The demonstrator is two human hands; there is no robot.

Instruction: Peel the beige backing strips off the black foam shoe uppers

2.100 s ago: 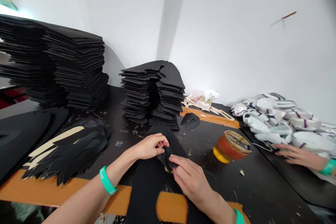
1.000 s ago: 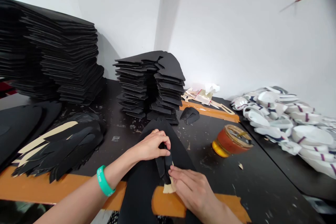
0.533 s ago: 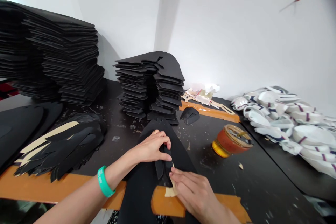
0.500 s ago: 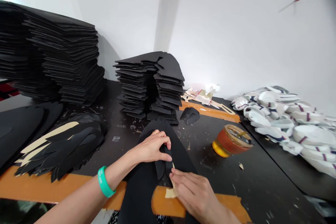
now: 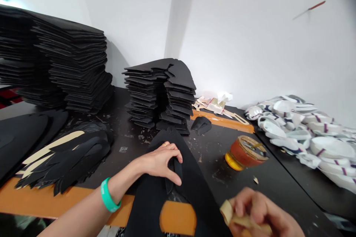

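My left hand [image 5: 161, 161] presses its fingers closed on a small black cut piece [image 5: 175, 170] that lies on a larger black sheet [image 5: 172, 196] in front of me. My right hand [image 5: 260, 213] is blurred at the lower right, lifted off the sheet, pinching a beige backing strip [image 5: 229, 213]. A teal band sits on my left wrist [image 5: 108, 195].
Tall stacks of black cut pieces stand at the back [image 5: 161, 94] and the far left [image 5: 63, 63]. Loose black and beige pieces [image 5: 66, 155] lie at left. An orange tin [image 5: 244, 152] sits at right, with a heap of white shoe parts [image 5: 306, 133] beyond. The table edge is orange [image 5: 41, 200].
My right hand has pulled the beige strip off the black piece and moved away to the lower right. The left hand stays holding the black piece down.
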